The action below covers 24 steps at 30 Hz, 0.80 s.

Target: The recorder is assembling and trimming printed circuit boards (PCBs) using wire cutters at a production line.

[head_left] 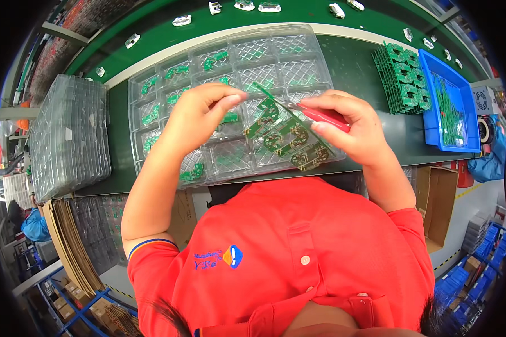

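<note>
My right hand [351, 121] is closed around red-handled pliers [327, 117], their jaws at the edge of a green circuit board panel [287, 135]. The panel is tilted above the clear plastic tray [230, 154], with several round-ended boards joined in it. Thumb and fingers of my left hand [205, 112] are pinched together beside the panel's upper left end. What they hold, if anything, is hidden. Small green circuit boards [215, 60] lie in several of the tray's compartments, mostly on the left; one board [229, 117] shows just under my left hand.
A stack of clear trays [70, 135] stands at the left. To the right are stacked green panels [402, 78] and a blue bin [433, 129] with thin green strips. White parts [270, 7] sit along the green strip behind the workbench. A cardboard box [437, 205] is below right.
</note>
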Each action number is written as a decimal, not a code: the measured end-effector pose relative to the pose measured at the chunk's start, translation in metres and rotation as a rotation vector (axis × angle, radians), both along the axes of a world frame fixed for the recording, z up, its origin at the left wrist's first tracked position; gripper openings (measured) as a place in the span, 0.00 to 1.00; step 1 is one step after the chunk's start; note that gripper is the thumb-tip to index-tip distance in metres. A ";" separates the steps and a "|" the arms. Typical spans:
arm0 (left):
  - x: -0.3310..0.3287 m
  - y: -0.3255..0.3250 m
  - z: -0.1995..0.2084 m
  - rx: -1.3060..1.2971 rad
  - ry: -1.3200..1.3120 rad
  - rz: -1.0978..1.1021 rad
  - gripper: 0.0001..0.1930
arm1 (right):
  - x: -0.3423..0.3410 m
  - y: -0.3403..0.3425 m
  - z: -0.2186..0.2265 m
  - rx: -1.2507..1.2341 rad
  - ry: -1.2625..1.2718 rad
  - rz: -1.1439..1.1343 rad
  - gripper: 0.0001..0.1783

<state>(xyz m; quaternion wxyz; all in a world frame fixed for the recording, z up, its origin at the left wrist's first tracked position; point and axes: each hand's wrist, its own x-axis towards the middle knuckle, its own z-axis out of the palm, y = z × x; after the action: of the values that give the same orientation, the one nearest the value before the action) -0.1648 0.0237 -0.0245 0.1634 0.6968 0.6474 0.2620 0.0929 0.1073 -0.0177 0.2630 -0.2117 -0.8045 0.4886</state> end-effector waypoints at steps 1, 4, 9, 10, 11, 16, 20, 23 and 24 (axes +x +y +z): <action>0.008 0.000 0.013 -0.104 -0.424 -0.068 0.08 | -0.001 -0.002 0.003 0.093 -0.022 -0.015 0.18; 0.023 -0.002 0.023 -0.225 -0.775 -0.103 0.10 | -0.009 -0.011 0.007 0.292 0.022 -0.050 0.20; 0.014 -0.009 0.025 -0.389 -0.591 0.006 0.08 | -0.005 -0.016 0.010 0.670 -0.003 -0.202 0.23; 0.009 -0.014 0.018 -0.381 -0.369 -0.019 0.08 | -0.001 -0.013 0.011 0.601 0.044 -0.196 0.23; 0.005 -0.019 0.012 -0.455 -0.213 -0.059 0.09 | 0.003 -0.010 0.012 0.436 0.060 -0.149 0.22; 0.011 -0.045 -0.015 -0.531 0.116 -0.227 0.09 | 0.011 -0.005 0.004 0.042 0.044 -0.103 0.18; 0.026 -0.029 0.015 -0.226 0.015 0.039 0.09 | 0.006 -0.002 -0.004 -0.035 0.033 -0.063 0.18; 0.047 -0.010 0.014 -0.174 -0.717 -0.008 0.09 | 0.000 -0.002 -0.003 -0.064 0.043 -0.050 0.19; 0.048 -0.005 0.016 -0.171 -0.711 -0.012 0.09 | 0.000 -0.004 0.000 -0.049 0.050 -0.060 0.19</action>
<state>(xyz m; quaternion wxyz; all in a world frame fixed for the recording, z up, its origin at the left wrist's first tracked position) -0.1170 0.0187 -0.0081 0.4376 0.5497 0.5656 0.4319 0.0928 0.1036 -0.0177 0.2923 -0.2301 -0.7787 0.5052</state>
